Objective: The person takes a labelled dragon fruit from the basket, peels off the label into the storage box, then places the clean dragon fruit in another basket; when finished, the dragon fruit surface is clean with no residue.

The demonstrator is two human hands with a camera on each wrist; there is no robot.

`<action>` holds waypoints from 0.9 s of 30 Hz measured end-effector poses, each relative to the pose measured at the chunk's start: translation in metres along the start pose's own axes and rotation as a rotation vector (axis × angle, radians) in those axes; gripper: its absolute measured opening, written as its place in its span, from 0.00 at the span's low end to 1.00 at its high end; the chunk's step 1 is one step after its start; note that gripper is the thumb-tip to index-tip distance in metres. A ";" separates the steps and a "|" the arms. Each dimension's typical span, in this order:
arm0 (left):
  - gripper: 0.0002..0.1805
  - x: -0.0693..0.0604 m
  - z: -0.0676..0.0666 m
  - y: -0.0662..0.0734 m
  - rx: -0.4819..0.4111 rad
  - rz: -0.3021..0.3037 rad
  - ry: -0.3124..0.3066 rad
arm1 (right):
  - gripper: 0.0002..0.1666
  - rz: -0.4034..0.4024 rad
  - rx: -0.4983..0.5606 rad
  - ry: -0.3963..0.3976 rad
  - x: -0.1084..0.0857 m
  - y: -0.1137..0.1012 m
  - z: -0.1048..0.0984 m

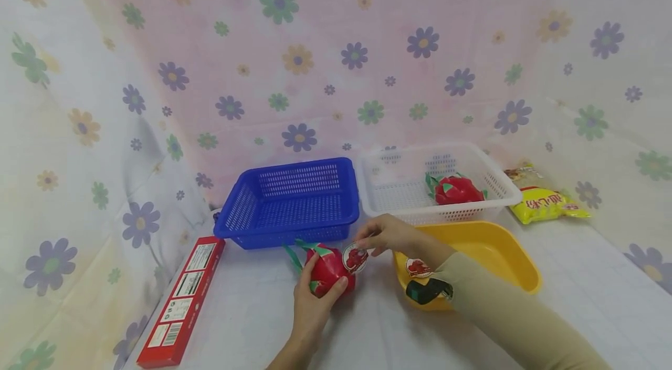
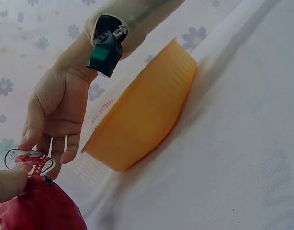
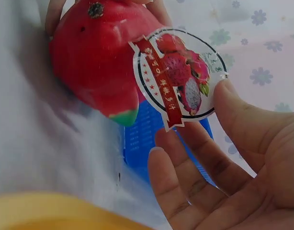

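My left hand (image 1: 310,306) grips a red dragon fruit (image 1: 331,269) with green-tipped leaves, low over the white table in front of the blue basket. Between thumb and finger my right hand (image 1: 392,236) pinches a round sticker (image 3: 180,76) with dragon fruit pictures. The sticker's edge is against or very close to the fruit's skin; whether it adheres cannot be told. In the left wrist view, the left thumb (image 2: 15,184) also meets the sticker's lower edge. Another sticker (image 1: 418,268) shows at the yellow basin (image 1: 517,259), beside the right sleeve.
A blue basket (image 1: 286,230) stands behind the left hand. The white basket (image 1: 378,206) holds a second dragon fruit (image 1: 459,190). At the left lies a long red box (image 1: 181,306); at the right, a yellow packet (image 1: 543,205). The yellow basin sits beneath the right forearm.
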State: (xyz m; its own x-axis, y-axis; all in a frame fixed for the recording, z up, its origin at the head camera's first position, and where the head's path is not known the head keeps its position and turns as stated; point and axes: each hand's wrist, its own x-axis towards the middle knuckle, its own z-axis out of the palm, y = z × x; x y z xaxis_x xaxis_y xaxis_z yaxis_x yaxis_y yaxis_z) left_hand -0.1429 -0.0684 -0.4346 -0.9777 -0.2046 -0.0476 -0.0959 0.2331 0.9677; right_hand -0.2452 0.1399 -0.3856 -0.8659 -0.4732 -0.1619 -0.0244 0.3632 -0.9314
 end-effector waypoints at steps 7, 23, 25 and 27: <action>0.45 0.002 0.004 0.002 0.015 -0.059 0.024 | 0.16 0.027 0.011 0.084 -0.013 0.006 -0.021; 0.47 0.003 0.003 0.002 0.028 -0.112 0.011 | 0.20 0.094 0.019 0.141 -0.046 0.035 -0.061; 0.47 0.003 0.003 0.002 0.029 -0.118 0.008 | 0.21 0.105 0.011 0.140 -0.050 0.038 -0.066; 0.47 0.004 0.003 0.002 0.030 -0.119 0.003 | 0.22 0.115 0.000 0.135 -0.056 0.042 -0.072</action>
State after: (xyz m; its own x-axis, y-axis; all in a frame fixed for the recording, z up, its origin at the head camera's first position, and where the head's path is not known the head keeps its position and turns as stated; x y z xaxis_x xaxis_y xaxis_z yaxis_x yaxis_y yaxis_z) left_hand -0.1475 -0.0661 -0.4335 -0.9584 -0.2357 -0.1608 -0.2169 0.2357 0.9473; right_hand -0.2338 0.2392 -0.3928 -0.9222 -0.3164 -0.2223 0.0787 0.4092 -0.9090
